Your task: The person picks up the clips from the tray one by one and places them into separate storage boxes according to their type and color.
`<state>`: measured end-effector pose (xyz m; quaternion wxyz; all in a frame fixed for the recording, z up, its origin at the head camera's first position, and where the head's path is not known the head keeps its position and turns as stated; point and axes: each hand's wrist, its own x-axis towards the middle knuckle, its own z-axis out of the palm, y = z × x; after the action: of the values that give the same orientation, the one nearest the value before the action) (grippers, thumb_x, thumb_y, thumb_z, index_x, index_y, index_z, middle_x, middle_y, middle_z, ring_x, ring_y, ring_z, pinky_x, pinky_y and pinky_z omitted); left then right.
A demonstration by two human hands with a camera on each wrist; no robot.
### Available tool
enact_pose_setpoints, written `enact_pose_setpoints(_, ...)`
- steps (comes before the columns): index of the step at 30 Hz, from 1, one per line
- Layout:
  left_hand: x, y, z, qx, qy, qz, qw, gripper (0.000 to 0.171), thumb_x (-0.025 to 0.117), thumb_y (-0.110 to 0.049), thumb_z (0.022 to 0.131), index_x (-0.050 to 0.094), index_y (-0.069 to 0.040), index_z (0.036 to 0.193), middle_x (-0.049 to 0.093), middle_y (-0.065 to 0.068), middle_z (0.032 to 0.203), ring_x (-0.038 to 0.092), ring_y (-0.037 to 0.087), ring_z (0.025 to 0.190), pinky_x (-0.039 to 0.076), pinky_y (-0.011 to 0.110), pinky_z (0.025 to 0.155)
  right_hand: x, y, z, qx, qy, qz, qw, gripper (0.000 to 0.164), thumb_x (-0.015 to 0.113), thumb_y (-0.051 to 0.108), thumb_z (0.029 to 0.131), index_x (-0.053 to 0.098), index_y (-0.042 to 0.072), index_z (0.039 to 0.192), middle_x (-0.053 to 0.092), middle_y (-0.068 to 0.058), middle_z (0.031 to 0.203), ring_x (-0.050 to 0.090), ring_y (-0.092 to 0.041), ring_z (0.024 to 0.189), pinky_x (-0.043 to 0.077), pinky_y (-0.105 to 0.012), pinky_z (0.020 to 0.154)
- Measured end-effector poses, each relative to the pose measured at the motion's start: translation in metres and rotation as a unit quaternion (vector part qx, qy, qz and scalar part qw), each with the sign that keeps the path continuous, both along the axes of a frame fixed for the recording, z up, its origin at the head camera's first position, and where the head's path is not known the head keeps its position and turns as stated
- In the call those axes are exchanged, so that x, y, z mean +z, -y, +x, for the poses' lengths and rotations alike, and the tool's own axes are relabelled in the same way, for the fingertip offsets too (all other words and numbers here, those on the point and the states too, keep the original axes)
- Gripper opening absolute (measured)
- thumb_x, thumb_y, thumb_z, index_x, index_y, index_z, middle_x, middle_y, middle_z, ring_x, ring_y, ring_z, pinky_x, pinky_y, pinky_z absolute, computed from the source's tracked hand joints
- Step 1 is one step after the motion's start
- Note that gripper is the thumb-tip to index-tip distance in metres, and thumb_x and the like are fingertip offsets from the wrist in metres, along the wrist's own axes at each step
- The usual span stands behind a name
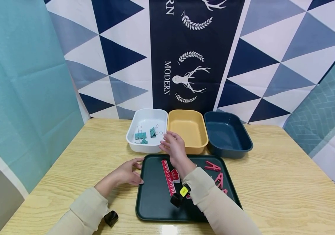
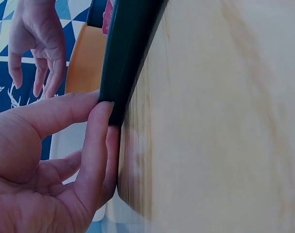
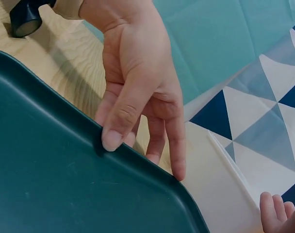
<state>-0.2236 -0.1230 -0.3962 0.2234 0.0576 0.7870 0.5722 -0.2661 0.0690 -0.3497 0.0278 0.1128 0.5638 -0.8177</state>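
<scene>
My left hand [image 1: 129,172] grips the left rim of a dark green tray [image 1: 154,195]. In the right wrist view its thumb presses the inner side of the rim while the fingers are outside. My right hand [image 1: 174,148] holds nothing; its fingers are loosely bent near the adjoining rims of a white bin [image 1: 147,148] and a yellow bin [image 1: 188,127]. Teal binder clips [image 1: 140,135] lie in the white bin. On the tray are a red ruler-like strip [image 1: 168,178] with a piano-key pattern and several pink clothespins [image 1: 212,166], partly hidden by the right forearm.
A dark blue bin [image 1: 227,130] stands right of the yellow one, the three bins in a row behind the tray. All rest on a wooden table [image 1: 276,182]. A patterned cloth [image 1: 120,58] hangs behind, with a teal curtain [image 1: 29,81] on the left.
</scene>
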Motion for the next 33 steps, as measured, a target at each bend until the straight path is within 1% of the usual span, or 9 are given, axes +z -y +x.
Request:
enact_pose_setpoints(3,0.000,0.000,0.000,0.000,-0.001,0.000,1.0000,0.085,0.070,0.018,0.069,0.031,-0.002,0.143,0.043,0.018,0.114,0.063,0.025,0.085,0.057,0.040,0.066,-0.001,-0.001,0.003,-0.002,-0.003,-0.003,1.000,0.039,0.057,0.015,0.093,0.048,0.004,0.130,0.052,-0.015,0.113,0.060,-0.021,0.090,0.053,-0.032,0.082)
enact_pose_setpoints(7,-0.001,-0.001,0.000,0.003,0.001,-0.001,1.0000,0.085,0.069,0.018,0.069,0.032,-0.002,0.142,0.044,0.018,0.114,0.063,0.025,0.083,0.057,0.040,0.065,-0.001,-0.003,0.008,0.000,-0.009,0.005,1.000,0.039,0.058,0.018,0.092,0.049,0.005,0.128,0.055,-0.014,0.109,0.061,-0.023,0.091,0.053,-0.032,0.082)
enact_pose_setpoints(13,-0.001,-0.002,0.001,0.007,-0.001,-0.003,1.0000,0.085,0.069,0.018,0.069,0.032,-0.003,0.142,0.044,0.017,0.113,0.063,0.024,0.083,0.057,0.040,0.065,-0.001,-0.006,0.016,0.008,-0.038,0.030,0.999,0.039,0.062,0.019,0.090,0.050,0.005,0.125,0.056,-0.015,0.107,0.062,-0.023,0.089,0.053,-0.029,0.080)
enact_pose_setpoints(16,0.000,-0.002,0.001,0.006,0.000,-0.004,1.0000,0.085,0.069,0.018,0.069,0.032,-0.003,0.143,0.044,0.018,0.114,0.063,0.024,0.083,0.057,0.040,0.066,-0.001,-0.007,0.019,0.016,-0.051,0.038,0.998,0.039,0.061,0.019,0.091,0.050,0.005,0.125,0.054,-0.017,0.109,0.061,-0.026,0.094,0.053,-0.031,0.083)
enact_pose_setpoints(20,0.000,-0.002,0.001,0.003,0.000,-0.005,1.0000,0.084,0.069,0.018,0.070,0.032,-0.002,0.142,0.043,0.018,0.113,0.063,0.024,0.083,0.057,0.040,0.066,-0.001,-0.008,0.021,0.020,-0.051,0.042,0.998,0.039,0.060,0.017,0.091,0.050,0.006,0.127,0.053,-0.015,0.111,0.058,-0.030,0.101,0.051,-0.034,0.087)
enact_pose_setpoints(27,0.000,-0.003,0.001,0.010,-0.002,-0.012,0.9999,0.085,0.070,0.018,0.069,0.033,-0.003,0.143,0.045,0.017,0.114,0.061,0.023,0.082,0.057,0.040,0.066,-0.004,-0.010,0.028,0.031,-0.058,0.050,0.997,0.037,0.059,0.014,0.091,0.051,0.004,0.126,0.053,-0.013,0.108,0.054,-0.036,0.107,0.051,-0.033,0.086)
enact_pose_setpoints(30,0.000,-0.003,0.001,0.011,-0.002,-0.013,0.9999,0.085,0.070,0.018,0.068,0.033,-0.003,0.142,0.045,0.017,0.114,0.061,0.022,0.081,0.057,0.040,0.065,-0.003,-0.011,0.031,0.035,-0.062,0.052,0.996,0.038,0.058,0.013,0.091,0.050,0.003,0.127,0.053,-0.013,0.109,0.054,-0.035,0.106,0.051,-0.032,0.087)
enact_pose_setpoints(33,-0.001,-0.003,0.001,0.012,-0.002,-0.013,0.9998,0.085,0.070,0.018,0.068,0.034,-0.004,0.142,0.045,0.017,0.115,0.061,0.022,0.081,0.057,0.040,0.065,-0.003,-0.012,0.034,0.038,-0.063,0.057,0.996,0.039,0.059,0.013,0.092,0.050,0.002,0.127,0.053,-0.013,0.111,0.057,-0.030,0.101,0.051,-0.032,0.087)
